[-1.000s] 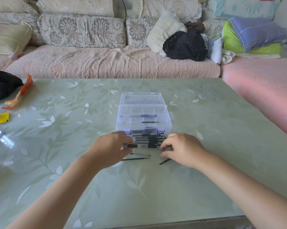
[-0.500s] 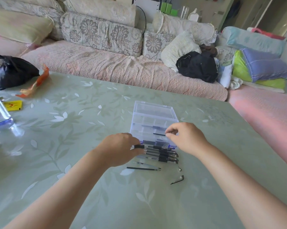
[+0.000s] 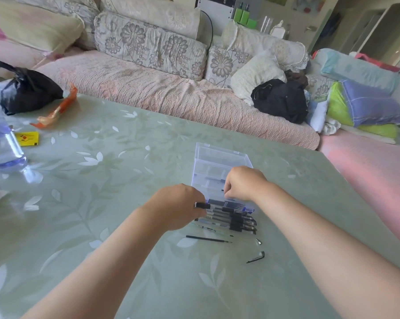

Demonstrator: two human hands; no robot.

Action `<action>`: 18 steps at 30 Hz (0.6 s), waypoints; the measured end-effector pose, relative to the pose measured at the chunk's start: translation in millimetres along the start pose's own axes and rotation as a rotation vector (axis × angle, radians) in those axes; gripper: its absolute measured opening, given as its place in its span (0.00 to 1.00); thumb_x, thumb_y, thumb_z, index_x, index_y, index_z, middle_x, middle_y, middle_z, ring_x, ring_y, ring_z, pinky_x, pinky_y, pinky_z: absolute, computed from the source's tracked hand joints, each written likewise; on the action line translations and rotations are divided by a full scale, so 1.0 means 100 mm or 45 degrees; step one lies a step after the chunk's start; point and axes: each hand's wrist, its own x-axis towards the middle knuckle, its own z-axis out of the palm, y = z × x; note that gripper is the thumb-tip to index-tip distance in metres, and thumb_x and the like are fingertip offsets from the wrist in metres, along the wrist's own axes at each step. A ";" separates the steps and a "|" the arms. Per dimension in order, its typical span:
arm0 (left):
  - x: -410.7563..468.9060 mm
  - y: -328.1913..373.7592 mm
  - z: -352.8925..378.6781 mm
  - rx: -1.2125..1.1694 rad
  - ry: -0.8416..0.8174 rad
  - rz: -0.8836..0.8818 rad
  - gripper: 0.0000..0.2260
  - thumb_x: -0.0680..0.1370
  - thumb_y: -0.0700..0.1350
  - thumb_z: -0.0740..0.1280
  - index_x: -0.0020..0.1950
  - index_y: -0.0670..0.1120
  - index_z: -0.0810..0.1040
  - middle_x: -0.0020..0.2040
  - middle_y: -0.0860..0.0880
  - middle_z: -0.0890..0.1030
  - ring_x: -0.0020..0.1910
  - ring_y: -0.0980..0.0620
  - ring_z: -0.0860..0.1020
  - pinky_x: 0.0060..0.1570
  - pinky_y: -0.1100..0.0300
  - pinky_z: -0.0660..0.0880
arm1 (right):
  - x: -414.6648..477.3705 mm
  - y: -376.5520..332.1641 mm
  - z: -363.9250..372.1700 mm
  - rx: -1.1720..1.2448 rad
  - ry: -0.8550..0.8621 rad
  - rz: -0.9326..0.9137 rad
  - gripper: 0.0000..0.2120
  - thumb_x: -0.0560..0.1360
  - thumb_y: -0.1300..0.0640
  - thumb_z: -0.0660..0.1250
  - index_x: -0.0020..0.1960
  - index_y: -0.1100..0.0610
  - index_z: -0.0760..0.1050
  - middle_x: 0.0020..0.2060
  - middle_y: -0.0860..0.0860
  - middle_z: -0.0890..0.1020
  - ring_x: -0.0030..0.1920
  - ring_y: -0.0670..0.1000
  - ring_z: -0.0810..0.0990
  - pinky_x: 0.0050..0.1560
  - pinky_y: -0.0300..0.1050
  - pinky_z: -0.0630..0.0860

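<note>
Pens [image 3: 231, 218] along box [image 3: 218, 157] edge, left hand [image 3: 176, 207] gripping one

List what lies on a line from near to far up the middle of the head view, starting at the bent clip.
From the near edge: bent black clip → thin black refill → row of pens → clear plastic box → pink sofa seat → flowered cushion.

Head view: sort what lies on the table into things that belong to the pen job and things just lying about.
In the job:
clear compartment box
black pens in a row in front of it
loose refill
small metal tip
bent dark piece

Lying about, far left:
black bag
orange wrapper
yellow packet
water bottle
</note>
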 end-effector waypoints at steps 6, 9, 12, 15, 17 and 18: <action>-0.02 0.02 0.00 -0.036 0.021 -0.005 0.10 0.78 0.59 0.62 0.50 0.57 0.79 0.41 0.55 0.80 0.37 0.56 0.73 0.32 0.63 0.65 | -0.02 0.00 0.01 -0.054 0.017 -0.050 0.07 0.68 0.57 0.67 0.40 0.49 0.83 0.40 0.43 0.84 0.43 0.49 0.79 0.37 0.40 0.70; -0.01 0.01 0.00 -0.097 0.018 -0.020 0.10 0.79 0.59 0.60 0.53 0.59 0.79 0.38 0.57 0.79 0.36 0.59 0.72 0.33 0.63 0.65 | -0.15 0.05 -0.12 0.013 0.122 -0.074 0.04 0.72 0.52 0.66 0.43 0.47 0.80 0.42 0.41 0.82 0.47 0.48 0.78 0.42 0.43 0.72; -0.01 -0.01 0.00 -0.096 0.026 -0.019 0.10 0.80 0.56 0.59 0.54 0.58 0.79 0.36 0.56 0.76 0.37 0.57 0.72 0.33 0.63 0.65 | -0.34 0.14 -0.19 0.074 0.298 -0.044 0.04 0.73 0.50 0.65 0.44 0.46 0.79 0.42 0.41 0.81 0.45 0.47 0.76 0.41 0.42 0.69; 0.00 -0.01 0.01 -0.116 -0.001 -0.006 0.09 0.81 0.53 0.60 0.53 0.55 0.80 0.46 0.55 0.79 0.43 0.54 0.74 0.40 0.60 0.70 | -0.57 0.21 -0.16 0.214 0.396 -0.009 0.04 0.73 0.48 0.65 0.44 0.45 0.78 0.41 0.39 0.82 0.44 0.45 0.78 0.41 0.41 0.71; 0.00 0.00 0.02 -0.147 -0.024 -0.009 0.09 0.81 0.52 0.61 0.52 0.52 0.80 0.50 0.53 0.79 0.46 0.52 0.76 0.45 0.57 0.73 | -0.72 0.24 -0.08 0.334 0.422 -0.014 0.03 0.74 0.49 0.66 0.46 0.44 0.78 0.41 0.38 0.82 0.41 0.39 0.77 0.41 0.40 0.71; 0.00 0.01 0.02 -0.169 -0.036 -0.024 0.08 0.81 0.51 0.61 0.52 0.52 0.80 0.50 0.53 0.80 0.46 0.51 0.76 0.45 0.57 0.74 | -0.80 0.25 -0.02 0.385 0.429 -0.023 0.04 0.75 0.49 0.66 0.48 0.43 0.79 0.41 0.37 0.81 0.39 0.36 0.75 0.39 0.37 0.69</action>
